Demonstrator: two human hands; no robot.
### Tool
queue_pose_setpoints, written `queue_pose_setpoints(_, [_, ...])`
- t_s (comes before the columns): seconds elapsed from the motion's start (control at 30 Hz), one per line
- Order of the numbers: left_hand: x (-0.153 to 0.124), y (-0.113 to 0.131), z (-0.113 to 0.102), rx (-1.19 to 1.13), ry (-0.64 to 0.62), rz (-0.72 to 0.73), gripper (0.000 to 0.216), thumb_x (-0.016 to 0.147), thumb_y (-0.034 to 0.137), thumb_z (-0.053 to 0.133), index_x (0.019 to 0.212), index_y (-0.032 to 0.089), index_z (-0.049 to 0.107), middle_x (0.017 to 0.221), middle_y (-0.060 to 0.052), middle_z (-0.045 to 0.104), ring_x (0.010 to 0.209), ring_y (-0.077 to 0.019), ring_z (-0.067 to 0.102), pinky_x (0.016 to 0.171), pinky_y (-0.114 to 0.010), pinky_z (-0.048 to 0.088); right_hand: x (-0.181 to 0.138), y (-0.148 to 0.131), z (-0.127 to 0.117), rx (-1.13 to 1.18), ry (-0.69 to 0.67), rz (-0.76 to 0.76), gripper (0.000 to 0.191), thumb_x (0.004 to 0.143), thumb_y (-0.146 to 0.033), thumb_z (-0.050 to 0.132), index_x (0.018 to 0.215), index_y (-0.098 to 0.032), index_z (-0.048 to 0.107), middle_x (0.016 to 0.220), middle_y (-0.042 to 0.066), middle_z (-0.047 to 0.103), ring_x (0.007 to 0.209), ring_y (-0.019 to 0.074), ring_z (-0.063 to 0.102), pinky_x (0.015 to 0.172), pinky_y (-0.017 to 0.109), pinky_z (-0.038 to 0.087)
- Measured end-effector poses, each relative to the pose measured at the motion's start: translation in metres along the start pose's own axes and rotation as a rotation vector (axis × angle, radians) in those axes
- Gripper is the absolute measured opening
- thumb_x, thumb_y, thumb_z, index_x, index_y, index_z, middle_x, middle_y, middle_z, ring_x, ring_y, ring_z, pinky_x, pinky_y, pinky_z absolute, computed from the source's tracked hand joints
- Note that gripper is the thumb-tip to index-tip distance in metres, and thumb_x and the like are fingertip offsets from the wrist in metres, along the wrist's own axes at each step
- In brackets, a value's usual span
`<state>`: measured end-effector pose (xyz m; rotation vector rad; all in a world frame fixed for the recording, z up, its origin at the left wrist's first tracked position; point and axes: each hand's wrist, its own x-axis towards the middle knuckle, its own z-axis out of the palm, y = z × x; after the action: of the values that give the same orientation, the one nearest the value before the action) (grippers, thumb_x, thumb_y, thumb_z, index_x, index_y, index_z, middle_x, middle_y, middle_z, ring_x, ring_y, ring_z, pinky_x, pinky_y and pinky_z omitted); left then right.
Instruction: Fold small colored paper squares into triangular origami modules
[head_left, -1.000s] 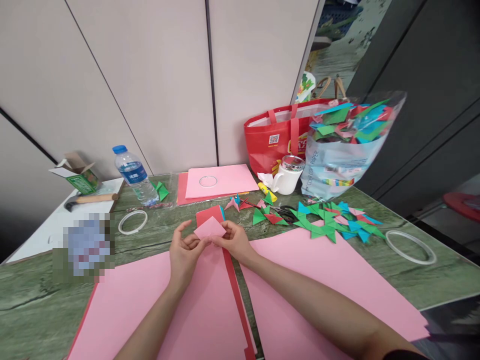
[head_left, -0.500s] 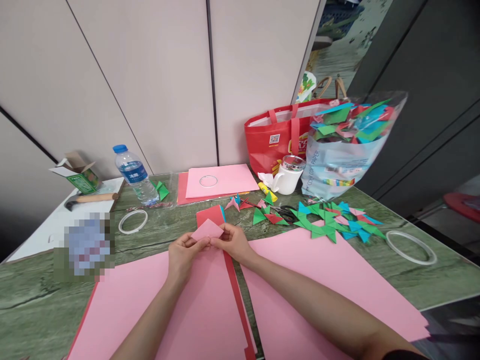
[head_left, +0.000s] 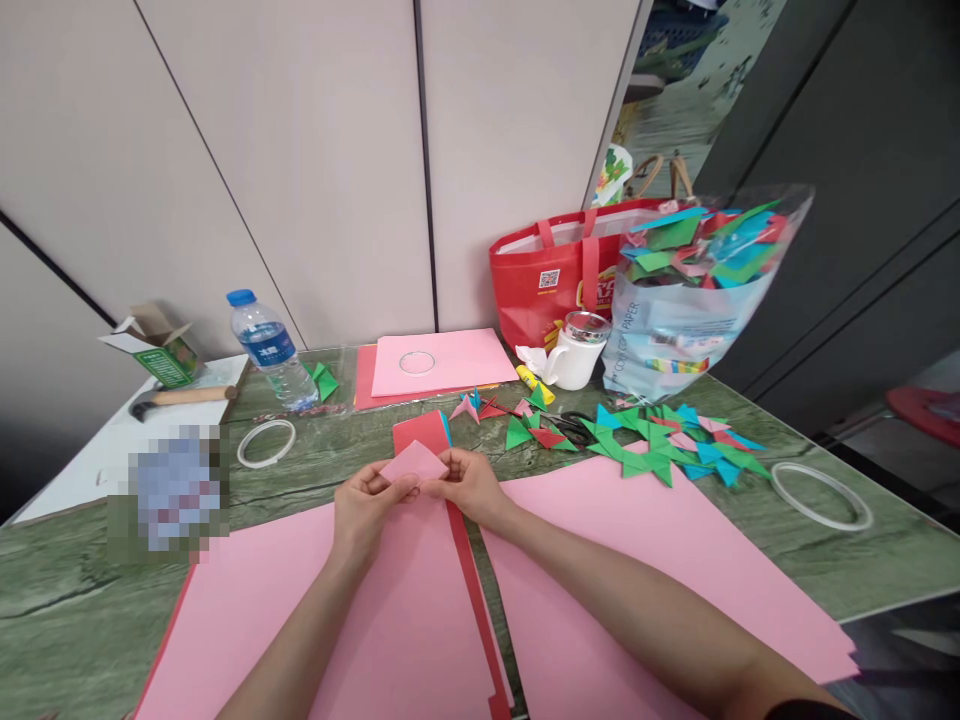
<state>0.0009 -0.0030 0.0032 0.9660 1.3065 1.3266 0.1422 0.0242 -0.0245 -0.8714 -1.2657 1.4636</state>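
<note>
A small pink paper piece is pinched between both hands just above the table. My left hand grips its left corner with thumb and fingers closed. My right hand grips its right edge the same way. Under the hands lie large pink sheets with a red sheet edge between them. Small red squares sit just beyond the fingers.
Folded green, blue and red paper triangles are scattered at the right. Behind stand a clear bag of folded pieces, a red tote, a white mug, a water bottle. Tape rings lie on the green table.
My left fingers, spread a second ago, have closed on the pink piece. The piece has tilted flatter. Arms stay in place.
</note>
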Motion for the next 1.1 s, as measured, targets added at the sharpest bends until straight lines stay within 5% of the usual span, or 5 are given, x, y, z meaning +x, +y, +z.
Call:
queue_pose_setpoints(0.27, [-0.0001, -0.0004, 0.0015, 0.034, -0.004, 0.002, 0.042, 0.049, 0.025, 0.075, 0.085, 0.011, 0.059, 0.054, 0.000, 0.066, 0.049, -0.0143, 0.060, 0.054, -0.025, 0.050, -0.0003, -0.0011, -0.0007, -0.014, -0.086, -0.024, 0.030, 0.058, -0.027, 0.068, 0.083, -0.016, 0.055, 0.071, -0.001, 0.060, 0.060, 0.0117, 0.056, 0.056, 0.023, 0.045])
queue_pose_setpoints(0.57, [0.0015, -0.0039, -0.0005, 0.077, -0.085, -0.013, 0.032, 0.052, 0.029, 0.074, 0.078, 0.012, 0.062, 0.057, -0.002, 0.066, 0.049, -0.0144, 0.060, 0.050, -0.023, 0.048, -0.0004, -0.0030, -0.0020, -0.092, -0.098, -0.022, 0.020, 0.059, -0.028, 0.067, 0.069, -0.015, 0.055, 0.061, -0.003, 0.055, 0.055, 0.0101, 0.050, 0.053, 0.022, 0.042])
queue_pose_setpoints(1.1, [-0.0001, 0.0007, 0.0007, 0.062, -0.107, -0.059, 0.035, 0.056, 0.033, 0.070, 0.083, 0.013, 0.062, 0.068, -0.005, 0.069, 0.054, -0.0159, 0.061, 0.053, -0.025, 0.048, 0.0008, -0.0017, -0.0031, -0.066, -0.066, -0.018, 0.015, 0.063, -0.022, 0.062, 0.076, -0.016, 0.057, 0.066, -0.003, 0.055, 0.050, 0.0075, 0.047, 0.048, 0.019, 0.039])
